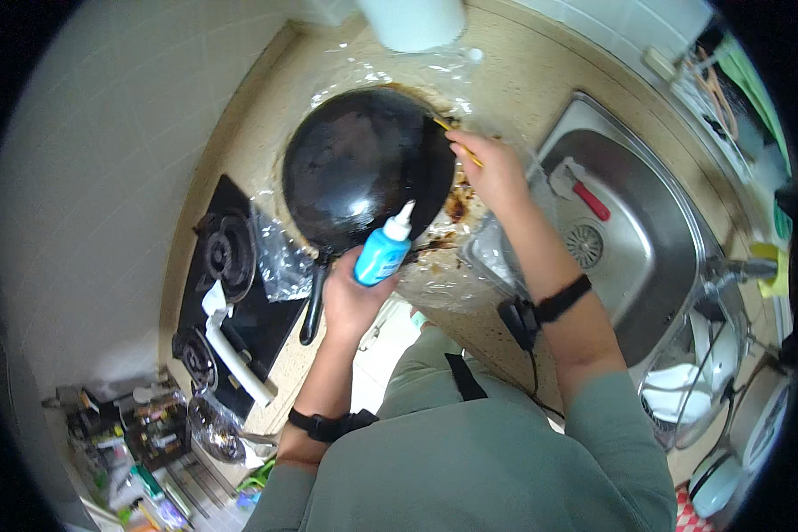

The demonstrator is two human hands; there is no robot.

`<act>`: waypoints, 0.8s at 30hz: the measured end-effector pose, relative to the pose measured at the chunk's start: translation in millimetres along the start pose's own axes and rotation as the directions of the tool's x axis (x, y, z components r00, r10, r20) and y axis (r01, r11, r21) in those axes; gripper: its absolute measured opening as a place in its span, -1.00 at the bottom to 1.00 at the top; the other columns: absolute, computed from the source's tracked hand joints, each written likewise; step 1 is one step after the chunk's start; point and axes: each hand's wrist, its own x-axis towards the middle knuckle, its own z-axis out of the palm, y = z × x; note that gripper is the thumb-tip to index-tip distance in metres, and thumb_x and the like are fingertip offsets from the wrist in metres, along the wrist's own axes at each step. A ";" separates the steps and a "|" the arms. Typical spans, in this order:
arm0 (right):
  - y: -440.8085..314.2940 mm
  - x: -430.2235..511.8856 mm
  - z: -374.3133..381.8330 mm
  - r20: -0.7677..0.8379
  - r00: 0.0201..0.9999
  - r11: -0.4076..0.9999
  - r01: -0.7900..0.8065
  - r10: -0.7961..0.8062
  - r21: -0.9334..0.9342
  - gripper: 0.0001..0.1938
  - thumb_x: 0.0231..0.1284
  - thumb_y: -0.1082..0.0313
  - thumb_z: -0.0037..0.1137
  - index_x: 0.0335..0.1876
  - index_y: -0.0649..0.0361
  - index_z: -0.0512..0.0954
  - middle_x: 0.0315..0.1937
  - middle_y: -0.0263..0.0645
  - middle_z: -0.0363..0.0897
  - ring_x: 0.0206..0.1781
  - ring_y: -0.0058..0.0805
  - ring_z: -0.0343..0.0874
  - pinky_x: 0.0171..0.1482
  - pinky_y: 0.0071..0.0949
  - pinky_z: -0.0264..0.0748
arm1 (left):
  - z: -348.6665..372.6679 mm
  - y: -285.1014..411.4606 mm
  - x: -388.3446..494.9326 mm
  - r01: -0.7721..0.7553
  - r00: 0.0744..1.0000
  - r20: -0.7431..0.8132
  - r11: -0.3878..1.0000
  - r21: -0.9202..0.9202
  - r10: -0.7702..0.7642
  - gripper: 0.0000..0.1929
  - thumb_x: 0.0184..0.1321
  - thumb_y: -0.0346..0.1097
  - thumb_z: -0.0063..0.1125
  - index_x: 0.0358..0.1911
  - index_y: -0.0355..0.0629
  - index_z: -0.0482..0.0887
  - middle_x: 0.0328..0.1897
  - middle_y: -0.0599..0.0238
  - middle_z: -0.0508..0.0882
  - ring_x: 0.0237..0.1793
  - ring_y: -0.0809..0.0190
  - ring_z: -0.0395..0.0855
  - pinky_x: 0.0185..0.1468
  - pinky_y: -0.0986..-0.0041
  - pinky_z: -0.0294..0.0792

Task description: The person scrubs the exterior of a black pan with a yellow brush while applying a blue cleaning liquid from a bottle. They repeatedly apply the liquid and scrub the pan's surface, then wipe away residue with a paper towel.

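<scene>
A black wok (pixel 366 159) lies bottom up on clear plastic film (pixel 346 66) over the counter, its black handle (pixel 314 302) pointing towards me. Brown greasy residue (pixel 460 203) stains the film beside it. My left hand (pixel 356 292) holds a blue squeeze bottle (pixel 380 256) with a white nozzle over the wok's near edge. In my right hand (pixel 489 163) is a thin tool with a yellow handle (pixel 447 124); its far end is at the wok's right rim, too small to identify.
A gas hob (pixel 266 332) with a white object (pixel 239 366) on it lies left. At right, a steel sink (pixel 658 266) holds a red-handled scraper (pixel 590 201). A white cylindrical container (pixel 415 23) stands behind the wok. Dishes (pixel 678 392) sit beside the sink.
</scene>
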 end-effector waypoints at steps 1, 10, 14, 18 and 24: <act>-2.3 -2.8 -0.6 -0.016 0.999 0.997 0.050 -0.049 0.059 -0.80 0.26 0.28 0.08 -0.06 0.03 0.61 -0.19 -0.11 0.65 -0.18 -0.14 0.64 -0.13 -0.32 0.54 | -2.2 2.9 1.0 -0.001 1.000 0.000 1.000 -0.001 0.001 -0.45 -0.23 -0.24 0.49 -0.07 -0.23 0.60 -0.22 -0.06 0.69 -0.18 -0.04 0.70 -0.09 0.29 0.49; -5.8 -14.6 -9.4 0.115 0.993 0.996 0.008 0.002 -0.088 -0.79 0.22 0.33 0.10 -0.05 0.06 0.60 -0.17 -0.14 0.65 -0.15 -0.18 0.64 -0.12 -0.34 0.54 | -4.5 7.1 6.5 0.018 1.000 0.025 0.999 -0.035 -0.017 -0.45 -0.22 -0.23 0.47 -0.08 -0.26 0.61 -0.25 -0.05 0.70 -0.21 -0.04 0.70 -0.10 0.29 0.49; -4.7 -20.0 -15.0 0.082 0.994 0.998 0.070 -0.069 -0.009 -0.79 0.20 0.32 0.12 -0.06 0.06 0.60 -0.18 -0.15 0.66 -0.17 -0.16 0.64 -0.12 -0.33 0.55 | -13.5 2.3 5.5 0.063 0.996 0.071 0.993 -0.100 -0.056 -0.44 -0.22 -0.21 0.49 -0.08 -0.29 0.61 -0.26 -0.04 0.70 -0.22 0.07 0.72 -0.08 0.36 0.48; -6.2 -33.7 -19.3 0.143 0.990 0.990 0.010 0.010 -0.140 -0.80 0.20 0.32 0.12 -0.07 0.05 0.61 -0.18 -0.17 0.66 -0.20 -0.17 0.65 -0.16 -0.34 0.56 | -34.9 5.0 6.1 0.021 0.999 0.022 0.997 0.068 -0.023 -0.41 -0.25 -0.24 0.50 -0.05 -0.30 0.60 -0.23 -0.08 0.70 -0.18 0.00 0.71 -0.06 0.33 0.49; -10.5 -50.6 -15.6 0.107 0.991 0.996 0.083 -0.078 -0.041 -0.79 0.18 0.36 0.12 -0.07 0.04 0.60 -0.20 -0.18 0.67 -0.25 -0.17 0.65 -0.21 -0.32 0.58 | -57.9 30.8 24.9 -0.084 0.994 -0.047 0.955 0.286 0.101 -0.43 -0.23 -0.27 0.48 -0.04 -0.26 0.60 -0.24 -0.11 0.69 -0.16 -0.09 0.69 -0.04 0.26 0.48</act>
